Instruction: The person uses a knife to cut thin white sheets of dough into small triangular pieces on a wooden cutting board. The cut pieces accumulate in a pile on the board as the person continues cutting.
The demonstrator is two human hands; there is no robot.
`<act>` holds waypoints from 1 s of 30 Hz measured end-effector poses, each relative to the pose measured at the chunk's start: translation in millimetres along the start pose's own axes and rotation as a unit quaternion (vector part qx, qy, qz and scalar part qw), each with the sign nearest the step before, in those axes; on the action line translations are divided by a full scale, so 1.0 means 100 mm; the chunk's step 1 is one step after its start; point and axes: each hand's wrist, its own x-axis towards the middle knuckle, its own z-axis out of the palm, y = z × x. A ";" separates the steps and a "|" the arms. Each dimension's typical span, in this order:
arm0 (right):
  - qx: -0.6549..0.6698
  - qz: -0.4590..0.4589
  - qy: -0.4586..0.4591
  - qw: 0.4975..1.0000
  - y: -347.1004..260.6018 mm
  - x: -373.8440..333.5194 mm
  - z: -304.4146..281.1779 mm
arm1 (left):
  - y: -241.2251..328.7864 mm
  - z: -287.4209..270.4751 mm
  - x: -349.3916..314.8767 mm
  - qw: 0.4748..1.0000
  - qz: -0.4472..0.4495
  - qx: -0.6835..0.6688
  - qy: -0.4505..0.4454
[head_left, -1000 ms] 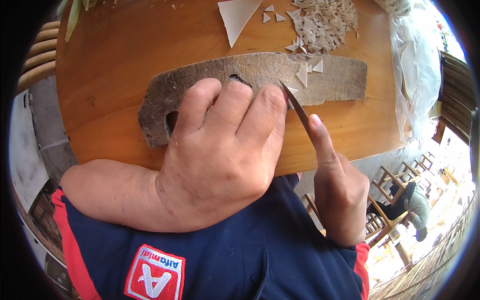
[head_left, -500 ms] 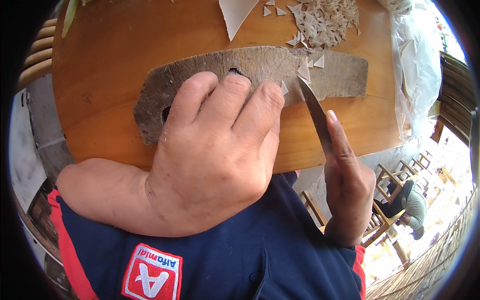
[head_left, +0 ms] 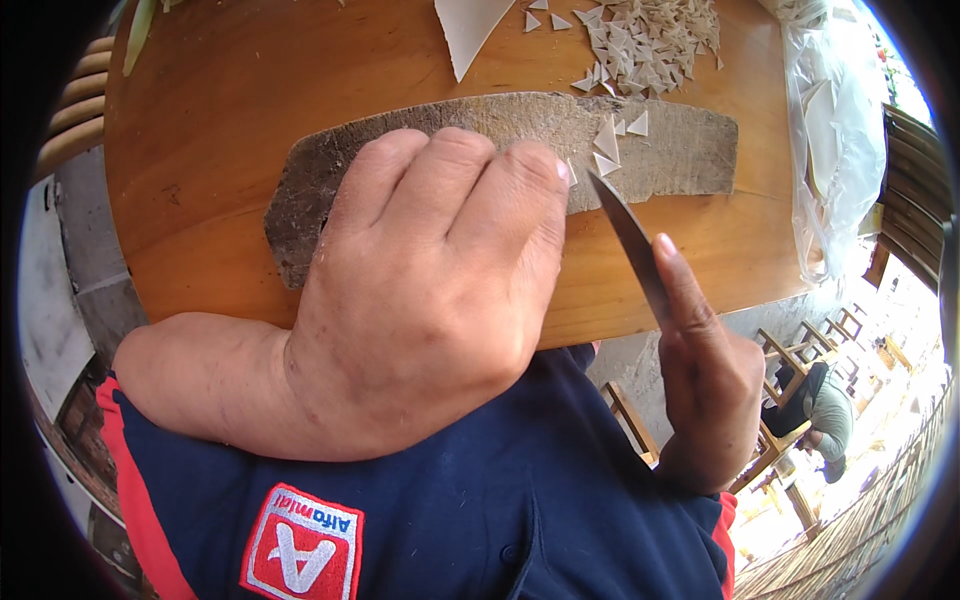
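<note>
My left hand (head_left: 430, 260) arches knuckles-up over the board (head_left: 690, 150), its fingers bent down and close together; their tips are hidden, so I can't tell whether they pinch anything. Just beside the index finger a small white piece (head_left: 572, 173) lies at an angle. My right hand (head_left: 710, 390) is closed around the knife (head_left: 632, 240), index finger laid along the dark, narrow metal blade, whose point tapers over the board's near edge, a little right of my left fingers. The board is rough, greyish-brown wood, long, with a gently bowed far edge. Flat, pale triangles (head_left: 606, 140) rest on it past the knife tip. Beyond it, on the smooth, glossy orange-brown table (head_left: 200, 200), sit a heap (head_left: 655, 45) of thin, sharp-cornered chips and a larger white sheet (head_left: 475, 30) narrowing to a point. To the right lies a crinkled, see-through plastic bag (head_left: 860, 130) with pale sheets showing through.
</note>
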 end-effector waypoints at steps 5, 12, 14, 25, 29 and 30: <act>-0.099 -0.056 -0.018 0.993 0.09 0.10 -0.09 | 0.05 -0.01 -0.02 1.000 -0.008 0.014 0.005; -0.191 -0.192 -0.006 0.963 0.29 0.41 -0.22 | 0.09 0.01 -0.05 0.999 -0.021 0.044 -0.006; -0.204 -0.206 -0.007 0.957 0.33 0.47 -0.25 | 0.09 0.02 -0.05 0.999 -0.020 0.047 -0.002; -0.200 -0.221 -0.048 0.953 0.36 0.55 -0.29 | 0.08 0.05 -0.04 0.998 -0.013 0.057 0.004; -0.200 -0.220 -0.038 0.954 0.35 0.55 -0.29 | 0.08 0.08 -0.03 0.999 -0.019 0.044 0.020; -0.202 -0.223 -0.037 0.953 0.36 0.56 -0.29 | 0.08 0.08 -0.03 0.999 -0.022 0.040 0.022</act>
